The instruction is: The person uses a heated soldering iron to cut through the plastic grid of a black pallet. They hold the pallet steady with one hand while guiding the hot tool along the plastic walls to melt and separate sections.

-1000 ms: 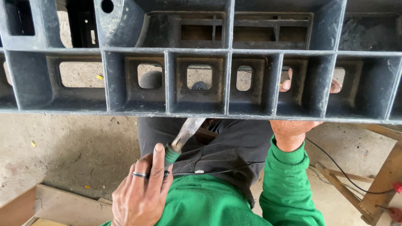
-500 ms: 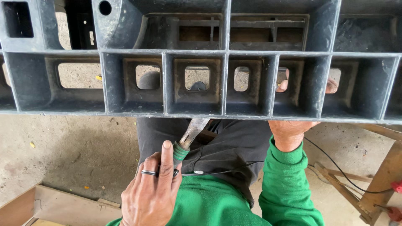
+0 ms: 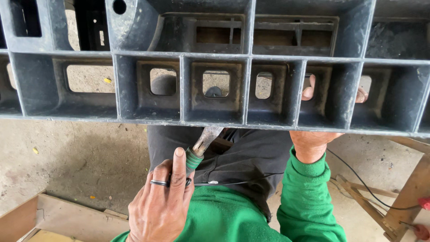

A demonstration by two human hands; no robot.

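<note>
A dark grey plastic pallet (image 3: 215, 58) with a grid of square cells fills the upper half of the view. My left hand (image 3: 162, 197), wearing a ring, is closed around the green handle of a metal tool (image 3: 200, 147); its flat blade goes up under the pallet's near edge. My right hand (image 3: 313, 141) grips that near edge from below, and its fingertips show through two cell openings at the right. Green sleeves and dark trousers lie beneath.
Concrete floor (image 3: 71, 157) spreads at the left. Wooden boards (image 3: 58, 217) lie at the lower left. A wooden frame (image 3: 410, 197) with a thin black cable (image 3: 358, 179) and a red object (image 3: 423, 204) sits at the lower right.
My left hand has moved up and slightly right with the tool, bringing its blade closer under the pallet's edge. My right hand keeps its hold on the pallet.
</note>
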